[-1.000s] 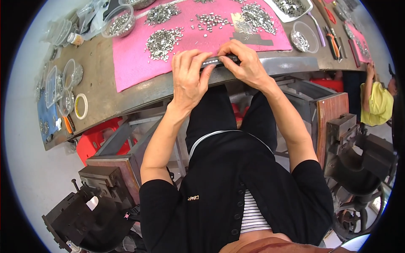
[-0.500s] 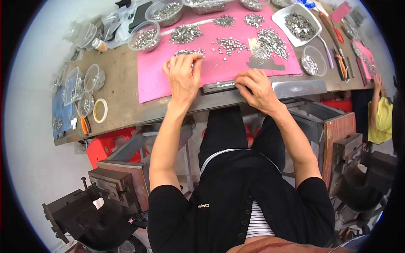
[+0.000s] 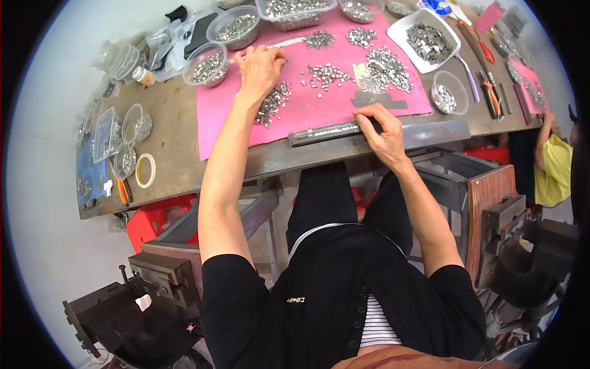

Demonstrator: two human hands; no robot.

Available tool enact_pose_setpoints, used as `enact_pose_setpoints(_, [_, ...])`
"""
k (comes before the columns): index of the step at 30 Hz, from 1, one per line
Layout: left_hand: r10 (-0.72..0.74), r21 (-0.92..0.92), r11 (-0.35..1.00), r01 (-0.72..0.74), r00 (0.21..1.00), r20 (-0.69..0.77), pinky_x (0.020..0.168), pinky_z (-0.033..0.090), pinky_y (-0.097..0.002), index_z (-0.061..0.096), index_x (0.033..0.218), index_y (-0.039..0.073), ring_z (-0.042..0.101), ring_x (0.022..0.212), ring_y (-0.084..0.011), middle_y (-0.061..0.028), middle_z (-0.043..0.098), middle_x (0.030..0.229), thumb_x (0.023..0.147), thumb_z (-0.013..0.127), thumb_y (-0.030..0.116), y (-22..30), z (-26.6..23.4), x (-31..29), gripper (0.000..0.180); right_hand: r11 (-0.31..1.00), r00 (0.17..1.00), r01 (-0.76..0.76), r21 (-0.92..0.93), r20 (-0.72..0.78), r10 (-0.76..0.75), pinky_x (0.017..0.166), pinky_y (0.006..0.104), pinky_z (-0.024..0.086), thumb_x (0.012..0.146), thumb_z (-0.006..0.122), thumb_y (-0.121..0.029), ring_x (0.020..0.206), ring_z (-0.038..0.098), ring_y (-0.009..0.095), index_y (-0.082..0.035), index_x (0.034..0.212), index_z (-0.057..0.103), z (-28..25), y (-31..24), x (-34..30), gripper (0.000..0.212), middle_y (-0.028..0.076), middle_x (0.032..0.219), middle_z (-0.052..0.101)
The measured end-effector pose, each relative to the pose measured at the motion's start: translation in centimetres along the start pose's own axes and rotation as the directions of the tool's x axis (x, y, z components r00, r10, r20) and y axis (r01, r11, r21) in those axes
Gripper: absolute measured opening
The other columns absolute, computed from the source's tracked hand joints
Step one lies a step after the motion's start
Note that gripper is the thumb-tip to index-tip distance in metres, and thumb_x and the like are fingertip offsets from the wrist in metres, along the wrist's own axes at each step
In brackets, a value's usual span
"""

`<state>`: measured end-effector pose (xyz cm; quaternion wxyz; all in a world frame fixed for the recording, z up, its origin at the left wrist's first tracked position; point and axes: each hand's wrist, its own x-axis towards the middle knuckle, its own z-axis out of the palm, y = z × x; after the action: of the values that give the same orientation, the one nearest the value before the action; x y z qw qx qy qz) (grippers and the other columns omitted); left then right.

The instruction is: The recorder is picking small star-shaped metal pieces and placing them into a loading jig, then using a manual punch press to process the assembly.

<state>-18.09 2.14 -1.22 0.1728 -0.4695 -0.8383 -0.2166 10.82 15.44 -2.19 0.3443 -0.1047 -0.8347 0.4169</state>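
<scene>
My left hand [image 3: 260,71] reaches over the far left of a pink mat [image 3: 227,123], fingers bent down onto a heap of small metal parts that it mostly covers. Its fingertips are hidden. Beside my left wrist lies another heap of small silvery parts [image 3: 270,103]. At the mat's near edge is a dark slotted metal bar [image 3: 326,133] with a row of shiny small pieces along it. My right hand [image 3: 382,130] is closed around the bar's right end, thumb on the near side. Loose metal pieces [image 3: 329,75] are scattered in the middle of the mat.
Clear tubs of metal parts [image 3: 209,66] and a white tray [image 3: 452,52] line the back. At right are a small tub [image 3: 452,101] and pliers [image 3: 491,95]. A tape roll [image 3: 145,171] lies at left. Another person's arm [image 3: 545,138] shows far right.
My left hand has moved away from me, from near the bar to the heap at the far left. My right hand stays at the bar's right end, where more of the bar now shows.
</scene>
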Motion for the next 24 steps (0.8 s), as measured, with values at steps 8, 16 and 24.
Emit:
enact_pose_setpoints(8, [0.043,-0.015,0.999,-0.043,0.998,-0.042,0.096,0.036,-0.0486,0.074,0.098,0.011,0.061,0.099,-0.0279,-0.0066,0.071,0.098,0.091,0.069,0.024,-0.9,-0.2,0.4,0.015,0.999,1.0,-0.022,0.044,0.018,0.022,0.069,0.0292,0.048,0.092,0.067,-0.005,0.074,0.062,0.017,0.0,0.098,0.071,-0.2,0.3,0.3,0.009,0.007,0.083,0.066])
enact_pose_setpoints(16, [0.0,-0.174,0.985,-0.002,1.0,-0.01,0.093,0.036,-0.0478,0.073,0.093,0.009,0.067,0.09,-0.0297,-0.0098,0.074,0.091,0.089,0.069,0.023,-1.0,-0.1,0.9,0.015,0.998,1.0,-0.022,0.066,0.003,0.022,0.068,0.0308,0.048,0.09,0.07,-0.006,0.073,0.062,0.019,-0.002,0.097,0.071,-0.1,0.0,0.3,0.008,0.007,0.082,0.066])
enact_pose_setpoints(24, [-0.021,-0.268,0.963,-0.013,0.992,-0.126,0.079,0.051,-0.0426,0.072,0.093,0.004,0.07,0.08,-0.0321,-0.0139,0.073,0.085,0.087,0.07,0.013,-1.1,-0.3,0.5,0.011,0.999,0.999,-0.03,0.04,0.033,0.028,0.071,0.0269,0.048,0.094,0.067,-0.006,0.078,0.063,0.013,0.001,0.101,0.071,-0.2,-0.2,0.0,0.01,0.006,0.086,0.067])
